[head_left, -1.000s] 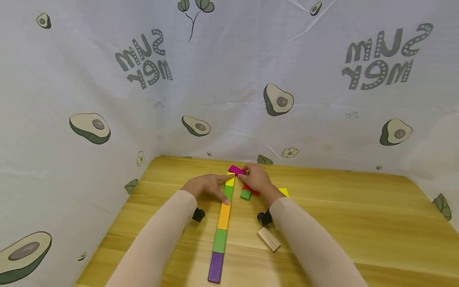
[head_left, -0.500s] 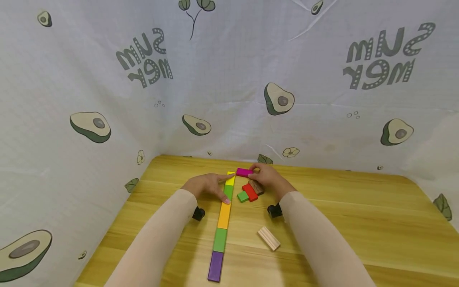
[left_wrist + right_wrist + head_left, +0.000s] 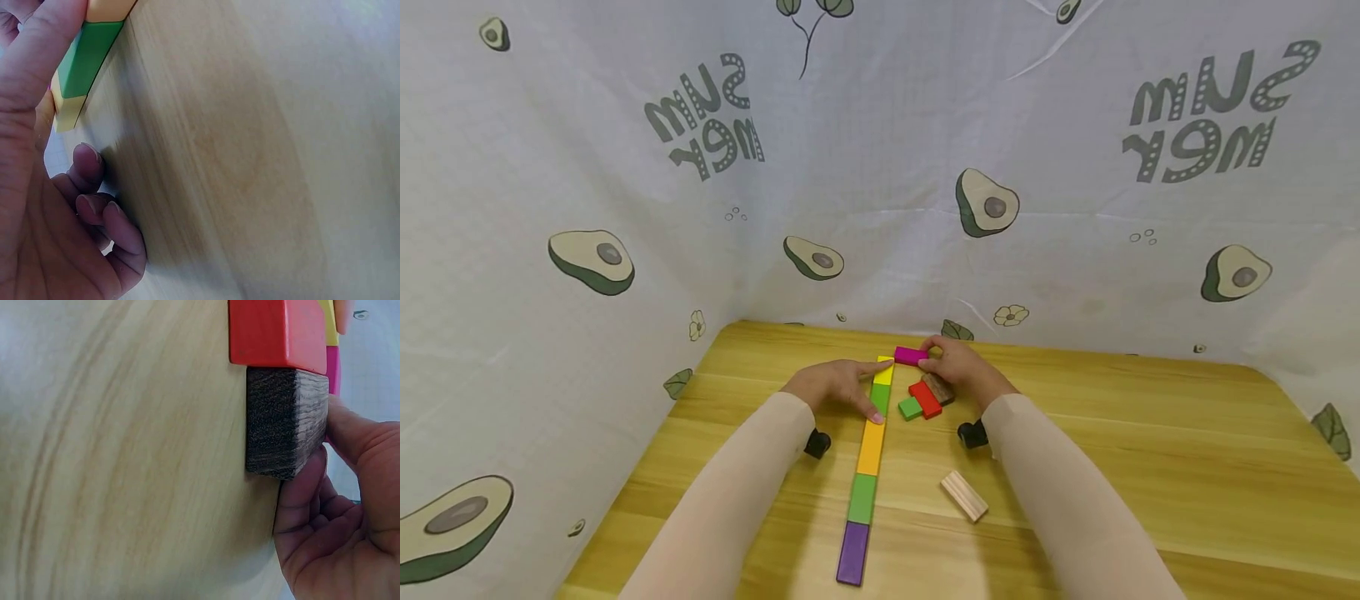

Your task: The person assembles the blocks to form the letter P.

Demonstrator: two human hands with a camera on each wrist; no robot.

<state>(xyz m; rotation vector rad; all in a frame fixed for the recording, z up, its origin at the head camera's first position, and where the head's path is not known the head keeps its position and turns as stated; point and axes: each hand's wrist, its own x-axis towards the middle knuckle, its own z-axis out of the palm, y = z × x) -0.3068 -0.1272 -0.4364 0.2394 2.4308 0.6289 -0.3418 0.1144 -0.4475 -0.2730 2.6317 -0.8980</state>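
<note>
My left hand (image 3: 838, 385) lies along the far part of a straight row of blocks. Its index finger reaches to the yellow block (image 3: 884, 372) at the far end, and its thumb touches the row near the orange block (image 3: 870, 450). A green block (image 3: 880, 398) sits between those two. Nearer me the row runs on with another green block (image 3: 862, 498) and a purple block (image 3: 853, 554). With thumb and index finger, my right hand (image 3: 958, 367) pinches the right end of a magenta block (image 3: 910, 356), set crosswise just right of the yellow block's far end.
A dark brown block (image 3: 937, 389), a red block (image 3: 925, 400) and a small green block (image 3: 910, 408) lie together just in front of the right hand. A plain ridged wooden block (image 3: 964, 497) lies nearer me. Printed cloth hangs behind the table (image 3: 1150, 467).
The magenta block has gone from slanting past the row's far end to lying nearly level at its right. My right hand has shifted right with it; the left hand stays put.
</note>
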